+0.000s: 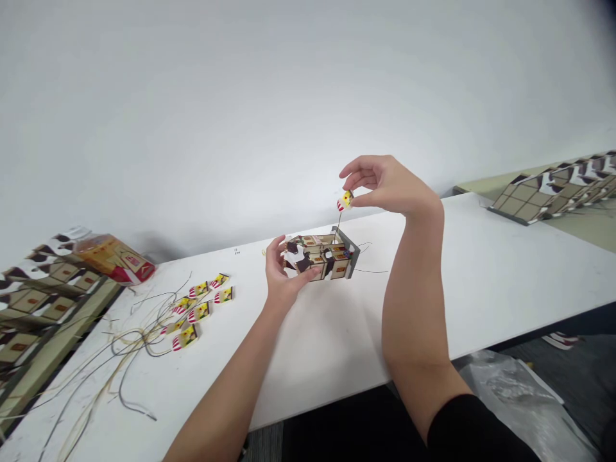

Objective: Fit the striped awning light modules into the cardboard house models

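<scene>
My left hand (285,273) is wrapped around the roof end of a small model house (327,256), which lies on its side with its grey base facing right. Above it, my right hand (380,183) pinches a small red, white and yellow piece (344,201) between thumb and fingers. A dark wire runs from that piece down to the house. Thin wires (373,271) also stick out past the base. On the left of the table lie several similar red, white and yellow pieces (199,312) with long wires attached.
Tangled wires (139,337) spread over the table's left part. Rows of model houses stand at the far left (52,289) and far right (524,196). A bottle with an orange liquid (113,256) lies by the left row. Clear plastic bags (520,398) are below the table at right.
</scene>
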Demonstrator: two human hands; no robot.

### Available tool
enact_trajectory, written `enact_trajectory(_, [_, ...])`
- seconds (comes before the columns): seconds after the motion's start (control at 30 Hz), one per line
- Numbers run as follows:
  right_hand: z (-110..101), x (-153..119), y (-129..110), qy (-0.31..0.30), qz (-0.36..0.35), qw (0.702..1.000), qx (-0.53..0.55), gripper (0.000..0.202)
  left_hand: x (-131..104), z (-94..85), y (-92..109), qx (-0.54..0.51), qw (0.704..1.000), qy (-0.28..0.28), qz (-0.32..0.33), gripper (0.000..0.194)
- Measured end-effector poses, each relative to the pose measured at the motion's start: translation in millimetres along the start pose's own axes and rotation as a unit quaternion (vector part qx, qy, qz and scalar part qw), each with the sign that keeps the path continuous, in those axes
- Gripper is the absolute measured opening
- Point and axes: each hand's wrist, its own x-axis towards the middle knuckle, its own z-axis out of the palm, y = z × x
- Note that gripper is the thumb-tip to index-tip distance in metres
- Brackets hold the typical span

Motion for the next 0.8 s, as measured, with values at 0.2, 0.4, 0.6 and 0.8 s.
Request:
enact_trajectory(0.2, [10.5,11.3,11.0,-0.068,0.008,0.996,0.059,0.042,1.6,2.1,4.4,-0.071,0.997,0.009,-0.02,0.095])
enact_trajectory(0.4, [23.8,20.8,8.6,-0.138,0.052,0.988,0.047,0.043,2.5,1.6,2.2,-0.104,0.994,0.016,-0.021,0.093])
enact_trajectory(0.6, [29.7,23.0,3.0,-0.193,0.076,0.977,0.049,0.043,2.8,-1.0,-2.0,-0.073,0.997,0.0,-0.009,0.091])
enact_trajectory(0.8, [31.2,23.8,3.6,-0.204,0.088,0.974,0.052,0.042,2.4,0.6,-0.3,-0.083,0.996,0.013,-0.015,0.091])
